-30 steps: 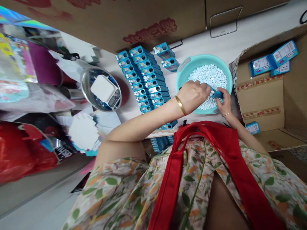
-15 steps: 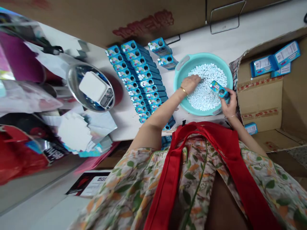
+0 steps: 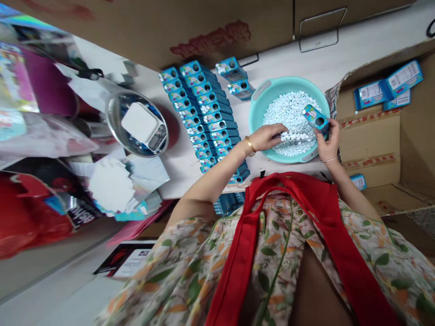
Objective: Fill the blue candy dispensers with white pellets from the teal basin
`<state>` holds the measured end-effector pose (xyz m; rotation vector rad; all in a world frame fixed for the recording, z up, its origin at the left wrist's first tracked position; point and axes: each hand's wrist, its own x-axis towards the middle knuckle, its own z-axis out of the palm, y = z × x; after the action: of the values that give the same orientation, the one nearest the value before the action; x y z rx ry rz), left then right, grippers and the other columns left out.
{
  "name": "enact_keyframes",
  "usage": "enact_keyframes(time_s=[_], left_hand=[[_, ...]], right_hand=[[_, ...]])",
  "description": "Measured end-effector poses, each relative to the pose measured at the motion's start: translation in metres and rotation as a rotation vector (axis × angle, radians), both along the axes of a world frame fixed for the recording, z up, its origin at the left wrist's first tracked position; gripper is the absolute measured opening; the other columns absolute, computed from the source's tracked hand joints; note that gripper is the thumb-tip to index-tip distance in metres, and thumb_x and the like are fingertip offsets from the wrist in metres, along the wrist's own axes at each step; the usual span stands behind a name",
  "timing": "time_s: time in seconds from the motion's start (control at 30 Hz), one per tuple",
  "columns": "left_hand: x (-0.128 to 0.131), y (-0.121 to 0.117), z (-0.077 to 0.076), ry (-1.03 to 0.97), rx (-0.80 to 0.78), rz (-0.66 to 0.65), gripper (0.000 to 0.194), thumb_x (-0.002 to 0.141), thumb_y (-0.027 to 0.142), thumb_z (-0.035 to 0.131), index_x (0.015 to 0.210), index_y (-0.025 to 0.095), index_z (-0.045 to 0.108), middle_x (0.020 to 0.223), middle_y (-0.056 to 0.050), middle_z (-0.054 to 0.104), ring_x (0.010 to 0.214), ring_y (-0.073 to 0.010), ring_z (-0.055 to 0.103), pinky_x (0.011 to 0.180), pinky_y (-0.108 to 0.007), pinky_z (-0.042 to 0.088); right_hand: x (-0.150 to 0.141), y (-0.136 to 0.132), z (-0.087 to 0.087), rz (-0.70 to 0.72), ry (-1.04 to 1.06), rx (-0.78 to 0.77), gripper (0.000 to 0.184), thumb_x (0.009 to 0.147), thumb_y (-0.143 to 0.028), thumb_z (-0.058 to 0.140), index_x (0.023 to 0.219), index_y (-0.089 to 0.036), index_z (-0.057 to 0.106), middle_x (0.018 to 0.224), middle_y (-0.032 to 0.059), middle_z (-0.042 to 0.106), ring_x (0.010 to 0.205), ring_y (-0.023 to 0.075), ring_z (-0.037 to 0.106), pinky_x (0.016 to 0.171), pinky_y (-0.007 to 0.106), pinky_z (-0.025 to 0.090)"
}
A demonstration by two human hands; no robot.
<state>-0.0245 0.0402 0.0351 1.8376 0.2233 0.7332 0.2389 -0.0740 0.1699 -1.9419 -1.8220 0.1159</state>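
A turquoise basin (image 3: 255, 113) holds a heap of small pale mints or tablets (image 3: 287, 106). My left hand (image 3: 268, 137), with a gold bangle at the wrist, is closed on the end of a small scoop loaded with white pieces (image 3: 296, 136); the scoop's own shape is mostly hidden. It hangs over the near part of the basin. At the basin's right rim my right hand (image 3: 328, 141) grips a blue printed box (image 3: 314, 115), tilted over the heap. A dark round hole shows on the box's end.
Rows of blue boxes (image 3: 210, 115) stand left of the basin, with two others (image 3: 240, 88) apart. Further left, a scale (image 3: 141, 127) rests on a metal bowl (image 3: 115, 136). A cardboard carton (image 3: 370, 140) on the right contains several boxes.
My left hand has come out of the heap toward me, lifting a load of white pieces. The box in my right hand has shifted slightly right.
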Motion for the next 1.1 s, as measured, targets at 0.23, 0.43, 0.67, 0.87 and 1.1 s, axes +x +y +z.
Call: enact_keyframes(time_s=[0.23, 0.43, 0.67, 0.87, 1.1], left_hand=[[-0.063, 0.018, 0.072, 0.256, 0.252, 0.157, 0.035, 0.103, 0.024, 0.050, 0.133, 0.019, 0.069, 0.122, -0.012, 0.074, 0.112, -0.0260, 0.072, 0.097, -0.039, 0.056], [-0.058, -0.005, 0.125, 0.425, 0.388, 0.263, 0.035, 0.107, 0.018, 0.045, 0.131, 0.017, 0.070, 0.103, -0.014, 0.073, 0.104, -0.0289, 0.073, 0.090, -0.042, 0.056], [-0.053, 0.002, 0.103, 0.362, 0.383, 0.359, 0.041, 0.109, 0.031, 0.037, 0.132, 0.027, 0.071, 0.103, -0.014, 0.071, 0.110, -0.0356, 0.067, 0.088, -0.052, 0.057], [-0.003, 0.033, -0.015, 0.595, 0.235, 0.314, 0.041, 0.105, 0.023, 0.038, 0.133, 0.020, 0.068, 0.119, -0.021, 0.072, 0.113, -0.0382, 0.065, 0.090, -0.052, 0.056], [0.084, -0.007, -0.024, 0.494, 0.134, -0.001, 0.052, 0.105, 0.012, 0.039, 0.153, 0.009, 0.059, 0.153, -0.023, 0.064, 0.142, -0.0329, 0.062, 0.113, -0.042, 0.051]], right_hand=[[-0.020, -0.005, -0.005, 0.088, -0.075, -0.070, 0.045, 0.095, -0.033, 0.060, 0.139, -0.030, 0.058, 0.142, 0.0112, 0.073, 0.136, 0.0308, 0.070, 0.123, 0.059, 0.057], [-0.027, -0.007, -0.016, 0.128, -0.088, -0.114, 0.046, 0.093, -0.033, 0.059, 0.140, -0.031, 0.060, 0.144, 0.0100, 0.074, 0.140, 0.0312, 0.068, 0.129, 0.065, 0.050], [-0.019, -0.009, -0.015, 0.086, -0.051, -0.116, 0.044, 0.096, -0.040, 0.061, 0.138, -0.029, 0.060, 0.143, 0.0119, 0.073, 0.138, 0.0326, 0.069, 0.131, 0.064, 0.049], [-0.009, -0.008, 0.000, 0.028, -0.060, -0.079, 0.045, 0.100, -0.047, 0.060, 0.141, -0.029, 0.058, 0.144, 0.0127, 0.070, 0.138, 0.0324, 0.068, 0.126, 0.061, 0.053], [0.005, 0.000, -0.008, -0.041, 0.011, -0.025, 0.057, 0.100, -0.060, 0.065, 0.146, -0.027, 0.056, 0.141, 0.0137, 0.066, 0.140, 0.0332, 0.066, 0.127, 0.062, 0.050]])
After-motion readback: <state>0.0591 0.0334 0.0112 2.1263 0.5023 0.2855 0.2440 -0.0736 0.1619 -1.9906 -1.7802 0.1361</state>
